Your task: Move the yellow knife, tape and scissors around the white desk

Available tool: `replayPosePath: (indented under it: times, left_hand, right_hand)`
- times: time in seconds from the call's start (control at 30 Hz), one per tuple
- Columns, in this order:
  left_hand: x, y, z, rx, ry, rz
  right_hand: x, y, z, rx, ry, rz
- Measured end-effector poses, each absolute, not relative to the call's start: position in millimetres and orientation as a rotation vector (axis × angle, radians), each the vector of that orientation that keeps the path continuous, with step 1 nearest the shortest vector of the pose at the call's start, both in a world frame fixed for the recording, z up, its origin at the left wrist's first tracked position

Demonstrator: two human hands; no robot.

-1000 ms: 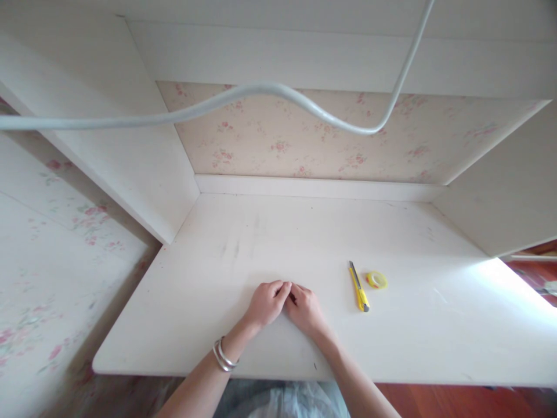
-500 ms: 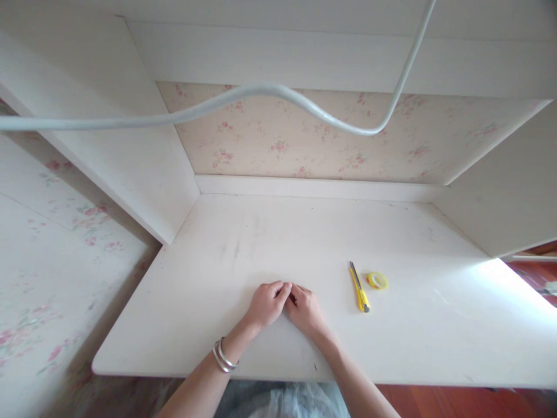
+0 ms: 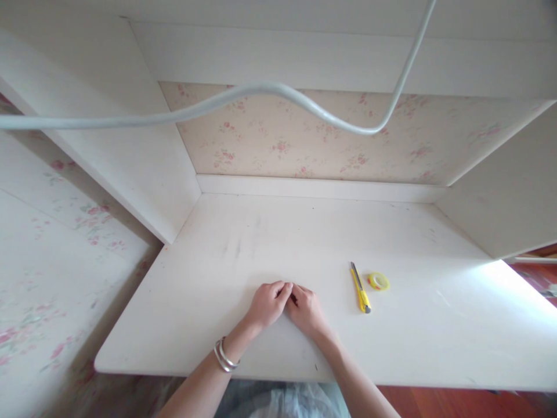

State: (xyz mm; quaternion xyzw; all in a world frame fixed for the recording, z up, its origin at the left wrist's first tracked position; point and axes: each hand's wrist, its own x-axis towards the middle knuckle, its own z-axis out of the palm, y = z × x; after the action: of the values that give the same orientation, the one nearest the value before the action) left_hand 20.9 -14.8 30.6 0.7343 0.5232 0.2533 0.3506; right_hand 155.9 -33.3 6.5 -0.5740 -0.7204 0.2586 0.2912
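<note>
My left hand and my right hand rest together on the white desk, closed, with their thumbs and curled fingers meeting in the middle. Nothing shows between them, though the undersides of the fingers are hidden. To the right of my right hand lies a yellow utility knife, its dark tip pointing away from me. Just beside the knife sits a small roll of yellow tape, lying flat.
The white desk has a rounded front left corner. White side panels and a low back ledge frame it. A pale cable crosses the upper part of the view, in front of flowered wallpaper.
</note>
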Motion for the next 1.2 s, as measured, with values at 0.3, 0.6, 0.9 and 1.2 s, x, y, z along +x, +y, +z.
replayPosePath:
  times: [0.3, 0.6, 0.9, 1.2]
  left_hand:
    - [21.6, -14.8, 27.9, 1.905, 1.362, 0.673]
    - [20.9, -14.8, 26.7, 1.909, 1.367, 0.669]
    - [21.3, -15.5, 28.1, 1.908, 1.377, 0.667]
    - [21.5, -15.4, 27.7, 1.916, 1.382, 0.665]
  right_hand:
    - [155.9, -33.3, 5.6, -1.511, -1.915, 0.683]
    - [155.3, -33.1, 6.8, -1.511, -1.912, 0.665]
    - [155.2, -34.2, 7.7, -1.516, -1.911, 0.683]
    - [156.0, -33.8, 5.1, -1.512, -1.909, 0.668]
